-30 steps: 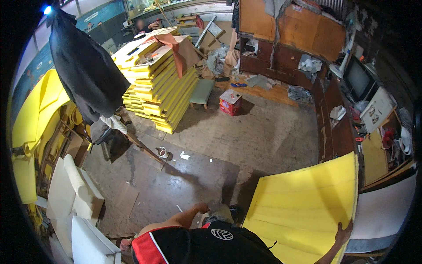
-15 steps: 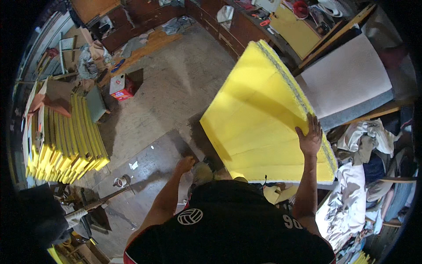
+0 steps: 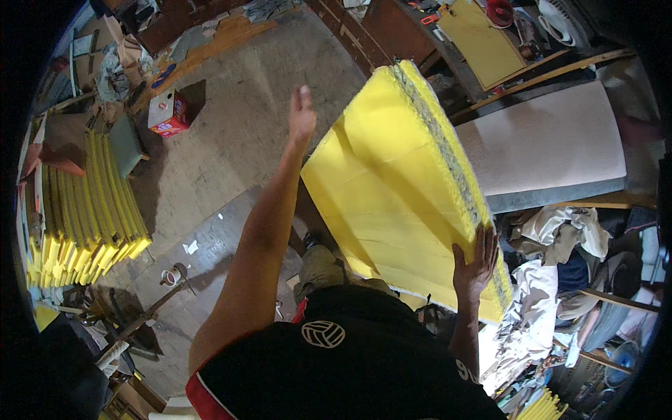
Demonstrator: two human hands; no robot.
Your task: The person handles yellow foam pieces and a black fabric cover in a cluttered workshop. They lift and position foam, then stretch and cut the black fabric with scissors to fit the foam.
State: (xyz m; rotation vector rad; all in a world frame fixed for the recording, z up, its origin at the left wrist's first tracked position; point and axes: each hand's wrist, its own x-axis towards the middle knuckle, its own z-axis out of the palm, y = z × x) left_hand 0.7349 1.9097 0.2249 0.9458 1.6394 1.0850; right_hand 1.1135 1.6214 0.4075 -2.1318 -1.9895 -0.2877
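A large yellow foam panel [image 3: 378, 175] with a speckled grey layer along its thick edge leans at a slant on my right. My right hand [image 3: 474, 264] grips that edge toward the near end, thumb apart from the fingers. My left hand [image 3: 302, 112] is raised out in front of me, fingers stretched out and empty, a short way left of the panel's far left side. My legs [image 3: 315, 273] show below, behind my dark shirt.
A stack of yellow panels [image 3: 91, 210] and a green stool [image 3: 127, 143] stand left, near a red box [image 3: 173, 119]. A white mug [image 3: 169, 278] is low left. An upholstered cushion [image 3: 539, 140], heaped cloth [image 3: 525, 322] and wooden cabinets [image 3: 392, 35] line the right and back.
My view has swung down and rightward. My left arm has risen from low by my body to stretch forward. My right hand still holds the panel's edge, now slightly lower in view.
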